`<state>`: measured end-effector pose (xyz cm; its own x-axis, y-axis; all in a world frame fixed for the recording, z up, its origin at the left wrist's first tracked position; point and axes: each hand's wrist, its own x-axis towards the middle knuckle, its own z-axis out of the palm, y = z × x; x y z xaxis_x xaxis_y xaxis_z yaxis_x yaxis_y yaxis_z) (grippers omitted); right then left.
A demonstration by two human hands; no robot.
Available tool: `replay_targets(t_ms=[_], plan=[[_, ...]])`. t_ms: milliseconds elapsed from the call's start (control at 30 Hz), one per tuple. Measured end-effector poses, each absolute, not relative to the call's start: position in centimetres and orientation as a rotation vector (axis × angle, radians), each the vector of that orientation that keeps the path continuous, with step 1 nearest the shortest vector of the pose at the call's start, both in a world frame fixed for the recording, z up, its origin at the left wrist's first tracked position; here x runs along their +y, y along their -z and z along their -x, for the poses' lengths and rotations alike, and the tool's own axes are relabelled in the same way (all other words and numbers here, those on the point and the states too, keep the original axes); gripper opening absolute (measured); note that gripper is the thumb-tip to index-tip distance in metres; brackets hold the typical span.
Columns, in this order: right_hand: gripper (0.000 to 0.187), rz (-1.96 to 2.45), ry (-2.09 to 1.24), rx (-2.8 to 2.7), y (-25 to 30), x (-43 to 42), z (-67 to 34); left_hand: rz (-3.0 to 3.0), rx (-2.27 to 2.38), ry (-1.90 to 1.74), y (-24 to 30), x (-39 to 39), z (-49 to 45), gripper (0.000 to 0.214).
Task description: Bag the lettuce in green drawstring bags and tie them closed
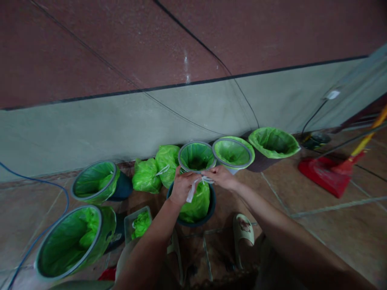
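Note:
Both hands meet above a dark trash bin (212,209) that holds a gathered green trash bag (197,203). White drawstring (191,192) runs between the hands at the bag's neck. My left hand (182,186) is closed on the drawstring, one end hanging below it. From the other side my right hand (222,177) pinches the same string. Just behind them stands a lined bin (197,155) with a grey rim. Left of it, two tied green bags (147,176) rest on the floor. The fingertips partly cover the string, so its knot is unclear.
More lined bins stand along the wall, at right (273,145) and left (96,181), with a large one (69,243) nearer. A small container (128,221) holds green bags. A red dustpan (328,173) lies right; a blue cable (39,237) crosses the left floor. Slippers (243,229) are below.

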<state>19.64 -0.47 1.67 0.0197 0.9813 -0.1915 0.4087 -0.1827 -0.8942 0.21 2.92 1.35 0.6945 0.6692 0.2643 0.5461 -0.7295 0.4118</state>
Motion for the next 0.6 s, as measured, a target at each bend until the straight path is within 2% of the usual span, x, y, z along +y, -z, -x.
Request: replay_targets(t_ms=[133, 367, 500, 600], plan=[[0.059, 1.675, -1.269, -1.604, -1.0, -0.4, -20.8, -2.625, 0.965, -0.509, -1.4, 2.9, 0.2, 0.025], [0.060, 1.843, -1.081, -1.726, 0.4, 0.1, -21.8, -2.476, 1.102, -0.410, -1.8, 3.2, 0.6, 0.023], [0.057, 1.869, -0.973, -1.757, 0.2, 0.1, -21.7, -2.108, 1.291, -0.463, -1.4, 3.7, 0.3, 0.016], [0.057, 1.744, -1.037, -1.789, 0.0, 0.0, -21.5, -1.655, 1.251, -0.544, -1.2, 3.9, -0.2, 0.020]])
